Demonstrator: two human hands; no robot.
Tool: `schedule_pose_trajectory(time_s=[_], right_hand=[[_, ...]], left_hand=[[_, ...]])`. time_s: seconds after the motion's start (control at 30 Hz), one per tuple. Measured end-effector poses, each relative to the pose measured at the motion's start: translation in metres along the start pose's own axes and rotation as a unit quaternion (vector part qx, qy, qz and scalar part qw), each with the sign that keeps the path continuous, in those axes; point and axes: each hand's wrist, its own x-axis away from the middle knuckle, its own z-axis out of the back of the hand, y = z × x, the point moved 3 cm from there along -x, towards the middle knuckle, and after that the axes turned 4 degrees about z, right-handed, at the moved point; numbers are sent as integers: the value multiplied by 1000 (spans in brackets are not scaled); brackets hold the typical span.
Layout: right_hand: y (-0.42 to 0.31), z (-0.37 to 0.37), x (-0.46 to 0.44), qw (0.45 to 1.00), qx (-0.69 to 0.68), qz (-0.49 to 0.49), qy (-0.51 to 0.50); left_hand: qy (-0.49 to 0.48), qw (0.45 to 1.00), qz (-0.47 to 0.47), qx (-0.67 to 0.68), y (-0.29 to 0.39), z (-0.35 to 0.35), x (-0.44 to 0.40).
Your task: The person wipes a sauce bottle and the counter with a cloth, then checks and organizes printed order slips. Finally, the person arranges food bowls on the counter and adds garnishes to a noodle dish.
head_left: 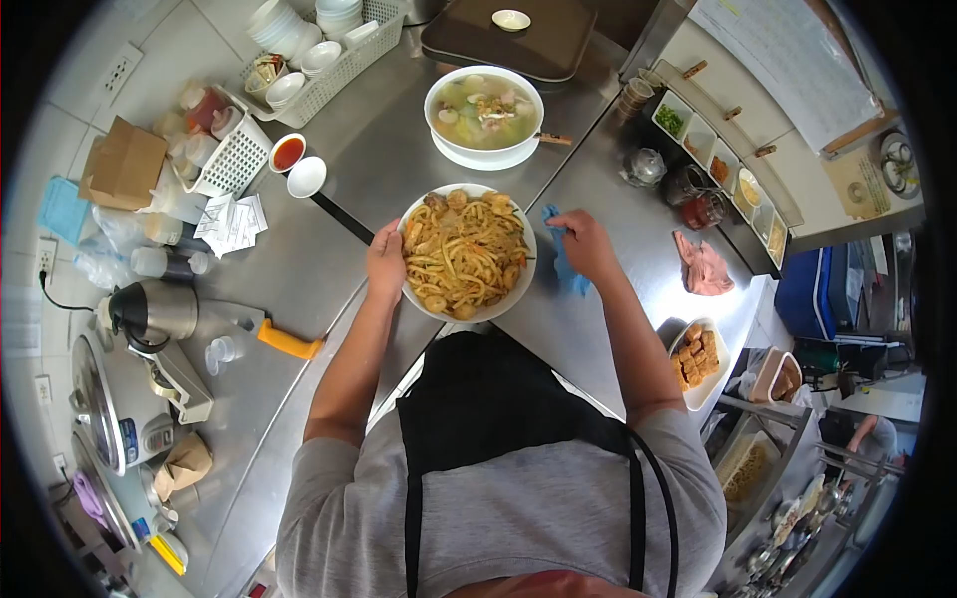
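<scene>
My left hand (386,261) grips the left side of a white bowl (529,271), its thumb by the rim. Thick fried noodles (465,255) with browned pieces fill this bowl, just in front of my apron. To the right of the bowl, my right hand (588,245) is closed on a blue cloth (566,267), which hangs down onto the steel counter. Farther back, a white bowl of soup (485,108) with greens sits on a white plate (482,159). Something like wrapped chopsticks (554,139) lies at its right edge.
A brown tray (469,42) lies at the back. Two small dishes, one with red sauce (289,152), stand left of the bowls. Toppings containers (698,140), a pink cloth (704,265) and a tray of fried pieces (720,375) are right. An orange-handled tool (289,340) lies left.
</scene>
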Motion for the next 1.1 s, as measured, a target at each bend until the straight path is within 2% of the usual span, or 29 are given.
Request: schedule_pose_trajectory(time_s=[0.03, 0.13, 0.23, 0.27, 0.33, 0.4, 0.47, 0.57, 0.63, 0.67, 0.7, 0.73, 0.77, 0.83, 0.9, 0.97, 1.0, 1.03, 1.07, 1.1], right_hand=[[-3, 1, -7, 999, 20, 46, 7], [1, -22, -11, 996, 43, 59, -43], [-3, -22, 4, 997, 14, 45, -55], [-3, -18, 12, 997, -16, 7, -82], [-1, 5, 16, 995, 19, -14, -100], [12, 33, 29, 995, 58, -29, -73], [27, 57, 32, 995, 98, -11, -17], [45, 91, 35, 972, 113, -101, -178], [84, 145, 25, 992, 122, -43, 8], [85, 180, 23, 969, 236, 17, 69], [118, 209, 14, 919, 381, -83, 61], [114, 235, 22, 898, 298, -218, 239], [132, 256, 24, 852, 373, -254, 267], [193, 290, 40, 805, 399, -324, 296], [229, 308, 50, 770, 443, -367, 275], [248, 315, 51, 782, 427, -391, 229], [286, 323, 55, 791, 440, -351, 237], [330, 332, 57, 747, 592, -289, 92], [354, 346, 67, 762, 531, -347, 132], [361, 355, 77, 760, 598, -242, 85]], left_hand=[[-6, 1000, 1, -3, -2, 0, -2], [-16, 1000, -6, -26, -5, 2, -10], [-11, 995, -54, -79, -4, 2, -13], [4, 989, -74, -126, -3, 6, -13], [13, 970, -118, -211, -2, 7, -16], [-10, 992, -37, -122, 8, -3, -7], [-9, 998, -21, -54, 14, -11, 2], [-4, 997, -66, -30, -1, -7, -3], [-2, 999, -45, 21, -9, -9, 2], [2, 998, -33, 46, -12, -10, 5], [10, 998, -42, 45, -16, -9, 5], [19, 997, -53, 45, -21, -8, 3], [28, 996, -64, 46, -22, -10, 4], [27, 996, -58, 63, -22, -13, 8], [23, 996, -53, 70, -16, -15, 11], [40, 996, -48, 63, -14, -21, 14], [43, 997, -41, 57, -13, -21, 14], [50, 997, -33, 51, -10, -18, 14], [66, 997, -34, 10, -1, -22, 21], [80, 994, -62, -33, -8, -16, 17]])
